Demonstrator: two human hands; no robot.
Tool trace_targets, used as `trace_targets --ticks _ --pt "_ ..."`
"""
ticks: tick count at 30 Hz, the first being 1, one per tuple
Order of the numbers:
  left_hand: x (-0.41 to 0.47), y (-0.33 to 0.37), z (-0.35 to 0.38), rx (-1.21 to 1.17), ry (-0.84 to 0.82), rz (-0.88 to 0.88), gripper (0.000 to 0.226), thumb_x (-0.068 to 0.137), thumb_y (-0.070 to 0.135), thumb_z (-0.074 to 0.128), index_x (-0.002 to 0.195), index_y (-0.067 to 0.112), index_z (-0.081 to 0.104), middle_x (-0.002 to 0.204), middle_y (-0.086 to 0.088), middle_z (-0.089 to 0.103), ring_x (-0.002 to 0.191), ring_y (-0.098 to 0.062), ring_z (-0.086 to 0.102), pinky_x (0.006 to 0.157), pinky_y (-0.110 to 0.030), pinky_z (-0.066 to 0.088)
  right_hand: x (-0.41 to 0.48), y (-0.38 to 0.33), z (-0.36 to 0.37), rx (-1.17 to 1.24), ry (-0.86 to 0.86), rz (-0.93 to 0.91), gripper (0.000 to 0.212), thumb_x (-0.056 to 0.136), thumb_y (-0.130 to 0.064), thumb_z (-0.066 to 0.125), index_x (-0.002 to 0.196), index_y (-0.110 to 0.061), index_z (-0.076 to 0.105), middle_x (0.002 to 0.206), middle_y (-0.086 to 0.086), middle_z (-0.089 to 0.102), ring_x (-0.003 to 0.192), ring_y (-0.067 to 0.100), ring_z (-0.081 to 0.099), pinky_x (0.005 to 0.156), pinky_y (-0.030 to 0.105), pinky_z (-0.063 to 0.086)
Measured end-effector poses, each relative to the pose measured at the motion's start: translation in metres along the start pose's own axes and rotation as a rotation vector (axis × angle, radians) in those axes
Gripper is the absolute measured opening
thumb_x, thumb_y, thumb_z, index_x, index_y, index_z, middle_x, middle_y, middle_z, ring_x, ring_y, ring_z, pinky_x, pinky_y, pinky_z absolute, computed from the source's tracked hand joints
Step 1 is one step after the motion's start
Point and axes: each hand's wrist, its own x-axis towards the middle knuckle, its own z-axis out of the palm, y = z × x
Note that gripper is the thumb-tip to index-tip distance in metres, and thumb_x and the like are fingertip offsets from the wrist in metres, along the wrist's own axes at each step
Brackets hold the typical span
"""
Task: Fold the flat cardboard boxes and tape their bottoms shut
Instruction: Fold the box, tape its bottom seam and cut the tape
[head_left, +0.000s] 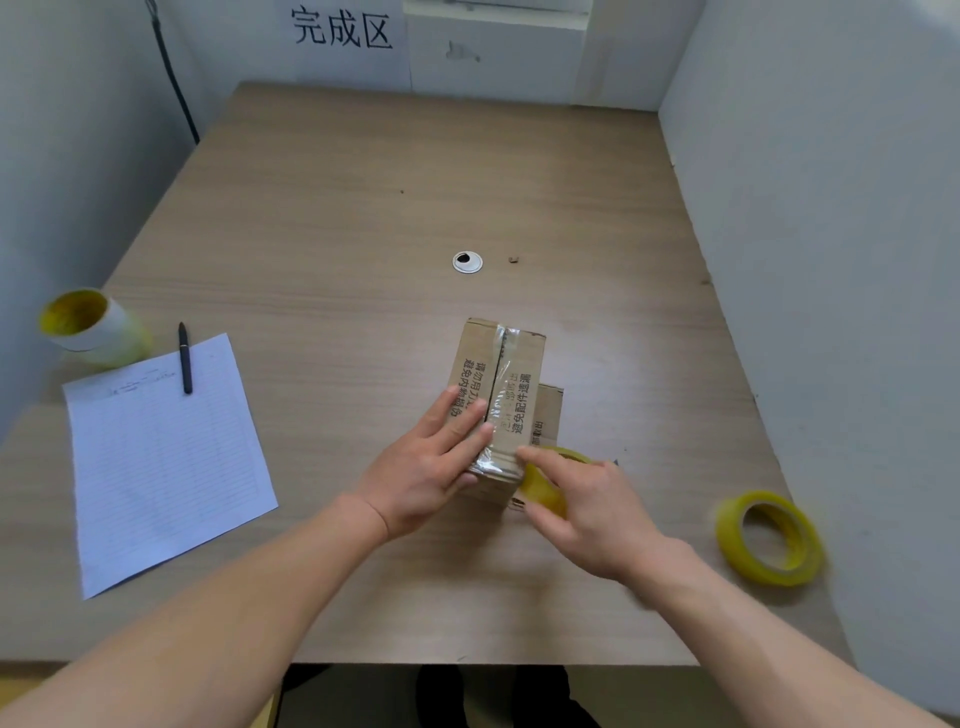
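at the near right of the counter (363, 234) a spare roll (769, 538) is lying. left of it the right hand (587, 514) is gripping a tape roll (543, 488), fingers curled round it, at the near end of the cardboard box (475, 364). the left hand (426, 467) is pressing flat, fingers straight, on the box top, where a clear tape strip (503, 395) is running along the seam. a paper sheet (166, 457) and pen (184, 358) are lying to the left, a sign (342, 28) hanging on the far wall.
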Motion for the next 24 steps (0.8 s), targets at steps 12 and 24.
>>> trace_targets --ticks 12,24 --pt "0.004 0.044 -0.04 0.182 -0.2 -0.191 0.081 0.081 0.071 0.046 0.141 0.017 0.046 0.125 -0.01 0.056 0.124 -0.038 0.045 0.101 -0.055 0.035 0.01 0.027 -0.036 0.056 -0.275 0.044 0.048 0.075 -0.052 0.061 0.117 -0.032 0.07 0.11 -0.004 0.071 0.103 0.017 0.06 0.09 0.03 0.046" --pt "0.033 0.061 -0.022 0.119 -0.411 -0.076 0.066 0.096 0.063 0.03 0.149 0.025 0.036 0.154 0.0 0.041 0.147 -0.035 0.027 0.106 -0.06 0.038 0.005 0.043 -0.039 0.116 -0.354 0.014 0.037 0.075 -0.054 0.061 0.097 -0.026 0.07 0.094 -0.008 0.065 0.091 0.014 0.053 0.08 0.03 0.043"
